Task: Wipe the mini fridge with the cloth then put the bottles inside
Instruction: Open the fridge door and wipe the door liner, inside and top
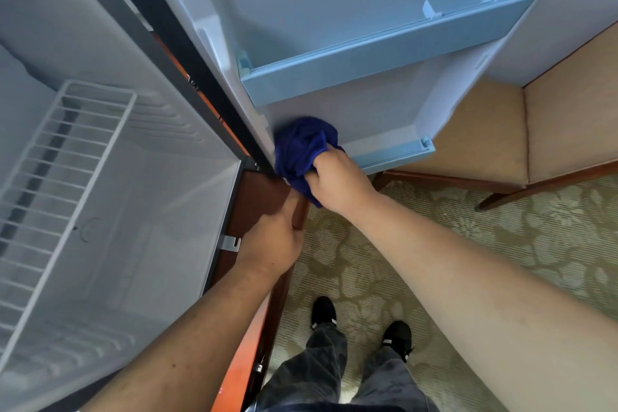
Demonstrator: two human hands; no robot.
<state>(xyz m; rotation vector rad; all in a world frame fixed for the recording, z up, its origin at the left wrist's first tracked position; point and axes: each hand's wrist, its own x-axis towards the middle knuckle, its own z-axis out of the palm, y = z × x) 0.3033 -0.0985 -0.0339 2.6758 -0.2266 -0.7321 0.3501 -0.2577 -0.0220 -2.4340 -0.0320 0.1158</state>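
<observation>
I see the mini fridge (150, 177) open, door (351, 27) swung right, wire shelf (50, 194) inside; my view has left hand (274, 241) curled round wooden cabinet edge (264, 191), right hand (337, 184) gripping blue cloth (301, 150), bunched against door's lower inner panel

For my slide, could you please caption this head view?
Right hand presses cloth on fridge door; left hand grips the cabinet.

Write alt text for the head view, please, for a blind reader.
A person's right hand holds a bunched blue cloth against the lower inside of the open mini fridge door, while the left hand grips the wooden cabinet edge.
</observation>
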